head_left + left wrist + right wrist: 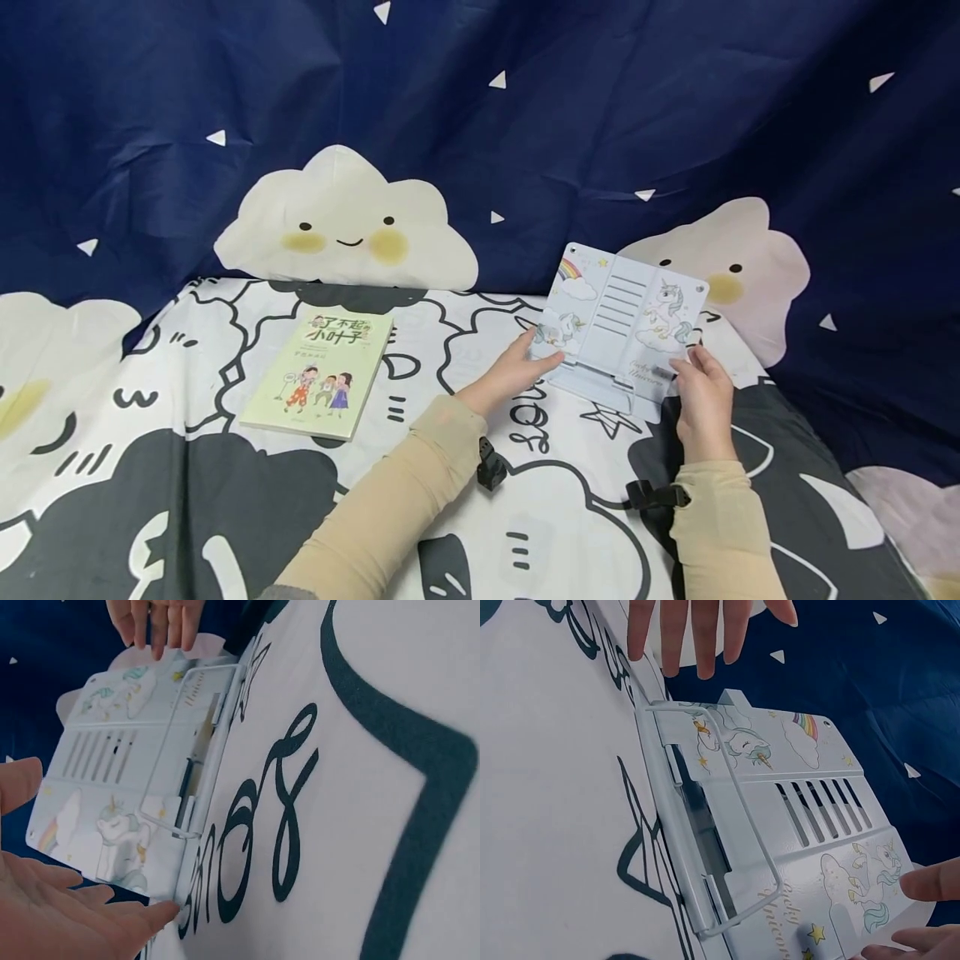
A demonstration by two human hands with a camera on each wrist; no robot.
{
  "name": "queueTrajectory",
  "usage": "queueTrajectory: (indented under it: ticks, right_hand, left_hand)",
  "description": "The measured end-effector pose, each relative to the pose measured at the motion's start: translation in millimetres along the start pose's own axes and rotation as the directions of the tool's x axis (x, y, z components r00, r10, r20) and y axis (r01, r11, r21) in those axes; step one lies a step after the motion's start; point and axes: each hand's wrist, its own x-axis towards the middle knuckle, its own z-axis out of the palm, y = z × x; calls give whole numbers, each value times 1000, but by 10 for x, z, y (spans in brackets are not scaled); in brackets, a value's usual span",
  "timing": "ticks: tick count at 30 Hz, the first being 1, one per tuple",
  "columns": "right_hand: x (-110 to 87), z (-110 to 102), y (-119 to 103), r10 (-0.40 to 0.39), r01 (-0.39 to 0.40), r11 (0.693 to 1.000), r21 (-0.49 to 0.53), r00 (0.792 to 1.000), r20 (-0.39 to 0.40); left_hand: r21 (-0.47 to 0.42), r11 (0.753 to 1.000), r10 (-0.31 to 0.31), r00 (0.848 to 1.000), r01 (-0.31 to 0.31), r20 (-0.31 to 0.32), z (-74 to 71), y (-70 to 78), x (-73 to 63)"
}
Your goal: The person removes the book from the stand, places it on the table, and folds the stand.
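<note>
A pale blue metal book stand (620, 333) with unicorn and rainbow prints leans back on the bedspread. Slots run down its middle, and a wire frame (761, 847) lies along its lower front. On its left side is my left hand (513, 371), fingers extended; the left wrist view shows this hand (67, 919) spread beside the stand's edge. My right hand (705, 400) is at the right edge; its thumb and fingers (934, 881) are spread there, not curled round the stand. Whether either hand touches the edge, I cannot tell.
A light green book (315, 375) with cartoon children on its cover lies flat to the left. The black-and-white patterned bedspread (540, 517) covers the surface. Behind it hangs a dark blue curtain (300, 83) with clouds and white triangles.
</note>
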Motion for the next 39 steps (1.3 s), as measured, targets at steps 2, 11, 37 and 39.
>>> queueTrajectory:
  ticks: [2, 11, 37, 39]
  right_hand:
    - [4, 7, 12, 17, -17, 1000, -9, 1000, 17]
    - [13, -51, -10, 71, -69, 997, -37, 995, 73]
    - [52, -107, 36, 165, -149, 983, -105, 972, 169]
    - [49, -92, 44, 159, -141, 983, -114, 972, 174]
  left_hand:
    - [2, 1000, -11, 1000, 11, 2, 14, -12, 17]
    - [51, 998, -35, 999, 33, 25, 92, -1, 110]
    - [62, 998, -20, 1000, 20, 0, 69, -91, 311]
    - [50, 999, -19, 1000, 19, -3, 65, -100, 314]
